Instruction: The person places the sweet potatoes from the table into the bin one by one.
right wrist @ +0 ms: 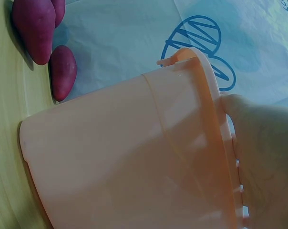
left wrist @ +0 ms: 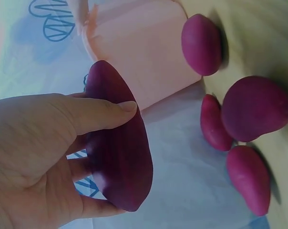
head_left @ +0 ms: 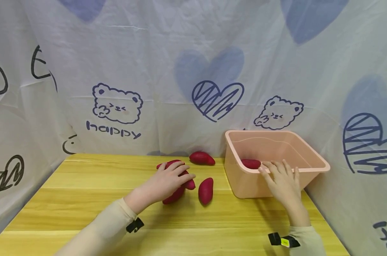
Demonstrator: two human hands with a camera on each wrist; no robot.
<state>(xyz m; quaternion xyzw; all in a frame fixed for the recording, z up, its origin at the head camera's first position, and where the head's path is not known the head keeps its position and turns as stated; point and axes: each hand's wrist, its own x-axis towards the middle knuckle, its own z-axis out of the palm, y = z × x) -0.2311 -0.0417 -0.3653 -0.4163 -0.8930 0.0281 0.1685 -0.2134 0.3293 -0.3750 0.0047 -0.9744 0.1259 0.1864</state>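
Note:
My left hand [head_left: 168,182] grips a dark red sweet potato [left wrist: 121,157], thumb across one side and fingers behind it in the left wrist view. That hand is over the wooden table, above another sweet potato [head_left: 175,196] partly hidden by it. To its right lies a sweet potato [head_left: 206,191], and farther back another sweet potato [head_left: 202,158]. My right hand [head_left: 285,183] rests on the near rim of a pink plastic bin [head_left: 251,186], fingers spread and reaching over the edge. Inside the bin, a sweet potato [head_left: 250,163] shows at the left.
The wooden table [head_left: 94,188] ends at a white printed cloth [head_left: 168,117] hanging behind it. More cloth hangs along the left and right sides. The bin stands near the table's right edge, close to the cloth.

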